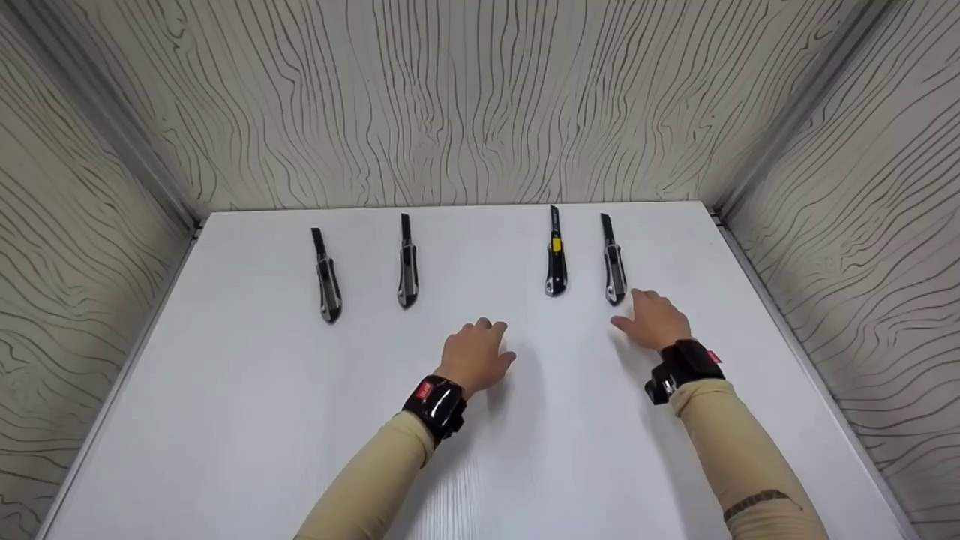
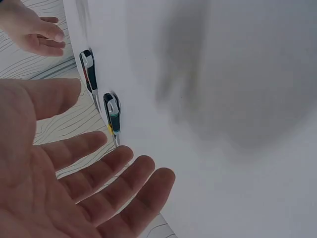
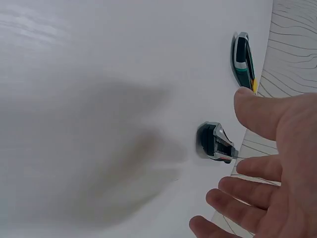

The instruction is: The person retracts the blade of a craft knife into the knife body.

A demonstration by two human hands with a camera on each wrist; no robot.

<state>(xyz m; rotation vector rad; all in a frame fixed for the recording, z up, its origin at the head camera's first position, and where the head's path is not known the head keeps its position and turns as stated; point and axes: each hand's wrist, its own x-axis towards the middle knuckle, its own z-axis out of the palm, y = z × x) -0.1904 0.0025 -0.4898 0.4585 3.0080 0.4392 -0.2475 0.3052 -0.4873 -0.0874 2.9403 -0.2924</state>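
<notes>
Two grey-and-black utility knives lie at the left of the white table, the outer knife (image 1: 328, 277) and the inner knife (image 1: 407, 262). On the right side lie a black utility knife with a yellow slider (image 1: 556, 255) and another grey-and-black utility knife (image 1: 613, 262). My right hand (image 1: 656, 319) hovers just below and right of that last knife, fingers spread, holding nothing. Over the middle of the table my left hand (image 1: 475, 356) hangs with relaxed fingers and holds nothing. Both palms show bare in the wrist views, the left palm (image 2: 74, 173) and the right palm (image 3: 302, 148).
Wood-grain patterned panels enclose the table: a back wall (image 1: 450, 105), a left wall (image 1: 60, 262) and a right wall (image 1: 885, 247). The knives lie toward the table's far edge, blade ends pointing to the back wall.
</notes>
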